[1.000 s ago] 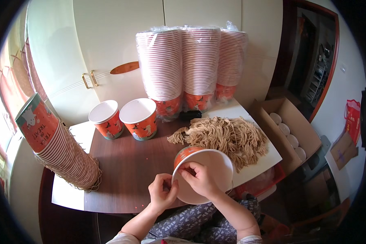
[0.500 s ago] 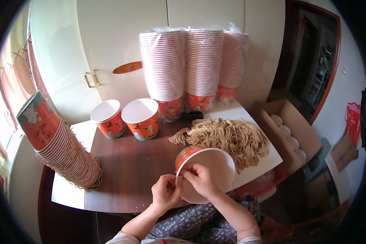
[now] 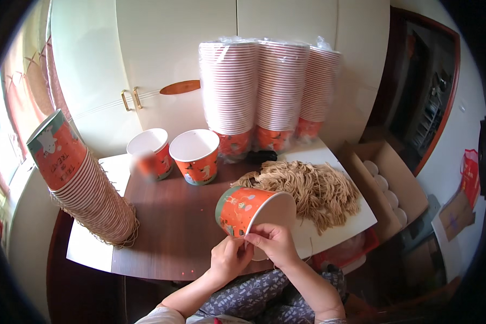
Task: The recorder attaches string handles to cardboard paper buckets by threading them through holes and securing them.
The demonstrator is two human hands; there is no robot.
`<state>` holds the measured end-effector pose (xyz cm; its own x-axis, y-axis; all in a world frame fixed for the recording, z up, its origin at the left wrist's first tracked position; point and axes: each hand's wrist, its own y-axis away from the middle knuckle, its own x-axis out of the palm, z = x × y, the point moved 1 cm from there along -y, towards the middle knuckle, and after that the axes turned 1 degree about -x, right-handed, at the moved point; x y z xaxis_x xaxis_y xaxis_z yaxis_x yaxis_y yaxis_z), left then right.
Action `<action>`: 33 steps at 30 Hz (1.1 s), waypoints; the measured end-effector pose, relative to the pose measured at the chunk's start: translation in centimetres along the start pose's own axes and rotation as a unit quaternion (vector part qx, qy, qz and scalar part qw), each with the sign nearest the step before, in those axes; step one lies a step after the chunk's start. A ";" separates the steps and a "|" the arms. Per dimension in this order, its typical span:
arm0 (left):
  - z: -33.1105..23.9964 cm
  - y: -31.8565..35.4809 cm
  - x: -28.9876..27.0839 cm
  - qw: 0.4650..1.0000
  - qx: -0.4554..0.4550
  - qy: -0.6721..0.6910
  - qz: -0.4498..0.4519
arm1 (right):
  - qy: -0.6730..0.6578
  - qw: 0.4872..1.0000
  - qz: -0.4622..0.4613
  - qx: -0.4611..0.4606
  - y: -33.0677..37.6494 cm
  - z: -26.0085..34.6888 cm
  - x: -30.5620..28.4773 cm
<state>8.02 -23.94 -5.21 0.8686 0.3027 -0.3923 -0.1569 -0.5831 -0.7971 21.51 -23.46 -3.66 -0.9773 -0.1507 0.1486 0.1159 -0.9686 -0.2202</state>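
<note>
An orange paper bucket point(image 3: 243, 208) with a green base and white inside lies tipped on its side above the near table edge, its mouth facing right. My left hand point(image 3: 230, 258) is closed in a pinch at the lower left of its rim. Right beside it, my right hand point(image 3: 275, 245) grips the same rim, thumb and fingers pressed together. A thin cord point(image 3: 310, 249) trails out near my right wrist; its other end is hidden by the hand. Behind the bucket, a heap of tan cords point(image 3: 313, 194) is spread over the table.
Two orange buckets point(image 3: 195, 157) stand upright at the back. A tall leaning stack of corded buckets point(image 3: 92, 189) is at the left. Plastic-wrapped stacks point(image 3: 281, 86) rise behind, beside a black object point(image 3: 262, 156). A cardboard box point(image 3: 410, 189) with more buckets sits right of the table point(image 3: 162, 227).
The held bucket has turned so that more of its orange side shows and its mouth faces further right. Both hands stay at the rim. The whole view has shifted slightly.
</note>
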 end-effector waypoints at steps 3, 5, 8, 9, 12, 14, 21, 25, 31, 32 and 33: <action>0.3 0.3 0.1 1.000 0.007 -0.025 0.013 | 0.005 1.000 -0.005 -0.007 -0.1 -0.3 0.3; 0.0 -0.3 -0.3 0.999 0.016 -0.017 0.028 | -0.008 0.999 -0.038 0.034 -0.1 -0.6 0.1; 0.6 -1.3 -1.4 0.995 0.013 0.002 0.101 | -0.044 0.995 -0.065 0.057 -0.3 -0.8 -0.4; 0.9 -1.9 -1.6 0.996 0.018 0.018 0.080 | -0.044 0.995 -0.064 0.057 -0.4 -0.8 -0.4; 1.1 -3.0 -1.7 0.989 -0.112 0.061 0.072 | -0.035 0.996 -0.048 0.064 -0.6 -1.1 -0.5; 1.4 -3.4 -1.8 0.993 -0.070 0.042 0.087 | -0.027 0.997 -0.050 0.047 -0.7 -1.5 -0.7; 1.7 -4.1 -2.2 0.991 -0.016 -0.010 0.133 | -0.014 0.997 -0.040 0.057 -0.8 -0.9 -0.2; 1.9 -4.1 -2.0 0.987 -0.007 -0.026 0.159 | 0.005 0.998 -0.039 0.048 -0.8 -1.3 -0.3; 2.1 -3.8 -1.8 0.985 0.003 -0.053 0.163 | 0.046 0.998 -0.048 0.015 -0.7 -1.0 0.4; 2.0 -3.9 -1.9 0.985 0.001 -0.053 0.162 | 0.061 0.997 -0.050 -0.001 -0.7 -0.9 0.4; 2.0 -3.9 -1.9 0.985 0.000 -0.053 0.161 | 0.061 0.997 -0.050 0.000 -0.8 -1.0 0.3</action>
<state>6.03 -20.75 -2.29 0.7200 0.1779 -0.6708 -0.4166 -0.6623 -0.6228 20.92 -22.58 -4.43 -0.9983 -0.0275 0.0508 0.0162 -0.9774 -0.2109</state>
